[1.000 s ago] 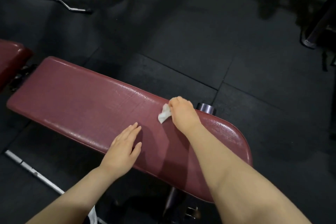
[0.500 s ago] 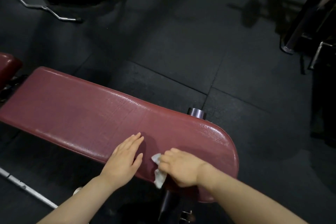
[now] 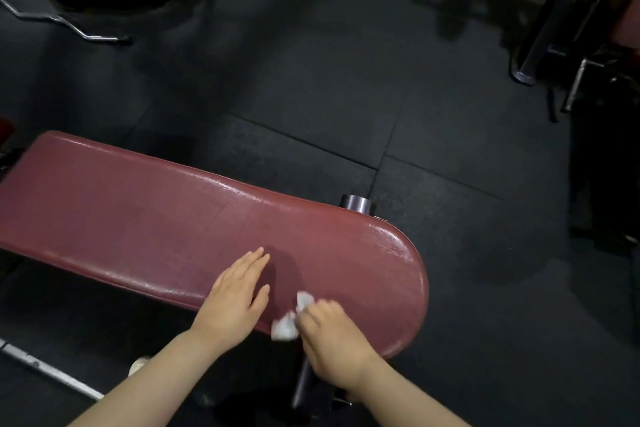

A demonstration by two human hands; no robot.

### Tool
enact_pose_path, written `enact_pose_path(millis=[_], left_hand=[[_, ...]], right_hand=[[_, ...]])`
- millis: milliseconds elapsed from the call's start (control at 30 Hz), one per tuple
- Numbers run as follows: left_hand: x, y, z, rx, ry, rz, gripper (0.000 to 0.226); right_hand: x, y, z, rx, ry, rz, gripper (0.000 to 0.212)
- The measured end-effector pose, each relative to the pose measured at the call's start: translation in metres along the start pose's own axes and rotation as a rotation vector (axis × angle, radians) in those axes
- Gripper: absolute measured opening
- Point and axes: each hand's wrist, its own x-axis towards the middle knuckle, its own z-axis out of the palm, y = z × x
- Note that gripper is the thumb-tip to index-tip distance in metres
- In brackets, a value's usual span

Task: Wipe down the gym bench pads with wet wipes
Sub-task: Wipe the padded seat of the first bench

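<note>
Both hands on pad [image 3: 173,218]; wipe [image 3: 287,324] now over near edge.

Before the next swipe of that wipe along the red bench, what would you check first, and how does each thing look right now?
1. Wipe held by the right hand: ok, fingers curl round it.
2. Wipe touching the bench pad: ok, it lies at the near edge.
3. Left hand steadying: ok, flat on the pad, fingers straight.
4. Path along the pad free: ok, nothing else lies on it.
5. Wipe wet enough: cannot tell.
6. Far end of the pad already wiped: cannot tell, only gloss shows.
</note>
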Motion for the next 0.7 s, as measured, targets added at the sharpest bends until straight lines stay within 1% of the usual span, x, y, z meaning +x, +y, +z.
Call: enact_pose_path(millis=[67, 133, 167, 200, 233, 300, 333, 367, 433, 467, 500, 533, 567, 633, 700], left_hand=[[-0.001, 0.003, 0.002, 0.013, -0.023, 0.014, 0.057], [0.001, 0.007, 0.004, 0.016, -0.018, 0.021, 0.057], [0.003, 0.009, 0.004, 0.015, -0.008, 0.024, 0.057], [0.005, 0.012, 0.005, 0.012, 0.002, 0.028, 0.057], [0.006, 0.013, 0.007, 0.008, 0.011, 0.03, 0.057], [0.008, 0.016, 0.011, 0.005, 0.021, 0.036, 0.056], [0.008, 0.017, 0.014, 0.008, 0.018, 0.039, 0.056], [0.008, 0.018, 0.017, 0.012, 0.017, 0.039, 0.056], [0.006, 0.019, 0.022, 0.009, 0.027, 0.03, 0.057], [0.006, 0.02, 0.024, 0.002, 0.035, 0.025, 0.056], [0.005, 0.021, 0.026, -0.004, 0.04, 0.025, 0.056], [0.004, 0.021, 0.029, -0.007, 0.041, 0.029, 0.056], [0.003, 0.023, 0.031, -0.005, 0.039, 0.035, 0.056], [0.003, 0.025, 0.034, 0.005, 0.037, 0.048, 0.056], [0.004, 0.028, 0.036, 0.016, 0.035, 0.057, 0.056]], right_hand=[[-0.025, 0.011, -0.002, -0.025, -0.17, -0.168, 0.035], [-0.016, 0.031, -0.022, -0.07, -0.301, -0.253, 0.037], [-0.004, 0.039, -0.033, -0.092, -0.318, -0.26, 0.034], [0.012, 0.048, -0.042, -0.096, -0.272, -0.214, 0.029], [0.028, 0.06, -0.051, -0.084, -0.186, -0.101, 0.029], [0.056, 0.09, -0.069, -0.149, 0.024, 0.206, 0.031], [0.064, 0.107, -0.075, -0.213, 0.097, 0.357, 0.029], [0.067, 0.122, -0.079, -0.211, 0.155, 0.513, 0.027], [0.064, 0.137, -0.079, -0.055, 0.287, 0.761, 0.021], [0.058, 0.133, -0.078, 0.033, 0.357, 0.812, 0.019], [0.049, 0.125, -0.075, 0.078, 0.409, 0.787, 0.017], [0.035, 0.115, -0.067, 0.093, 0.42, 0.709, 0.016], [0.019, 0.102, -0.056, 0.107, 0.381, 0.598, 0.014], [-0.023, 0.072, -0.032, 0.123, 0.189, 0.337, 0.015], [-0.065, 0.051, -0.014, 0.122, -0.008, 0.101, 0.022]])
